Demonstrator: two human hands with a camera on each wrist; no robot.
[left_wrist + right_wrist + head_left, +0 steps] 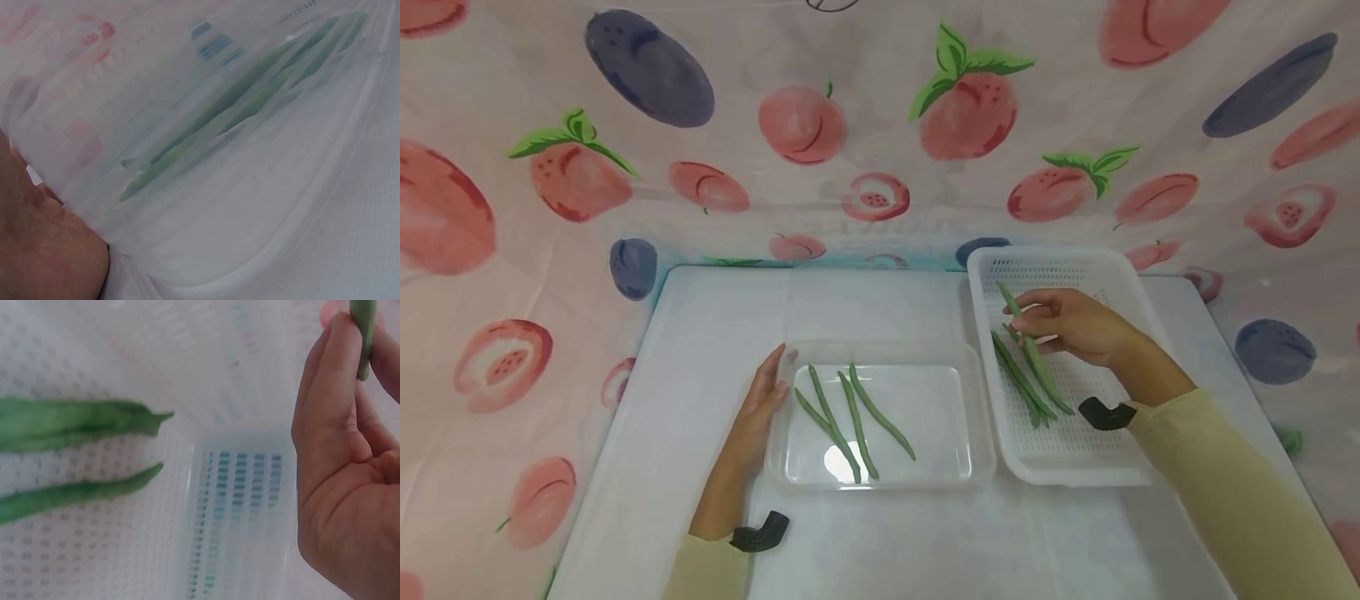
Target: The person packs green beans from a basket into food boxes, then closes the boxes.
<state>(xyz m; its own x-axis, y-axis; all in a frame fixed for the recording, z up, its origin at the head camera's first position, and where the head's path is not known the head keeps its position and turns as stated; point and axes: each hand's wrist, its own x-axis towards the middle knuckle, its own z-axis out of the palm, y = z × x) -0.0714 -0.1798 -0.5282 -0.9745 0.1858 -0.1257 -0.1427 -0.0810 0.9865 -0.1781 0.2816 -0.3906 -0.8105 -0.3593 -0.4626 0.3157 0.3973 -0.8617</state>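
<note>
Left hand (758, 412): fingers near straight, pointing forward, tilted a bit toward the right hand (1066, 327); thumb split off on the inner side. Left forearm (718, 498) comes in from behind that hand, fairly in line. Right hand sits farther forward, well apart from left; fingers bent, thumb opposed, pinching, tips aimed to the left hand's side. Right forearm (1157, 377) angles in from behind and outside. Sleeves (1232, 492) stop short of both hands.

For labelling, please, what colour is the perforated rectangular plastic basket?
The basket is white, best seen in the head view.
</note>
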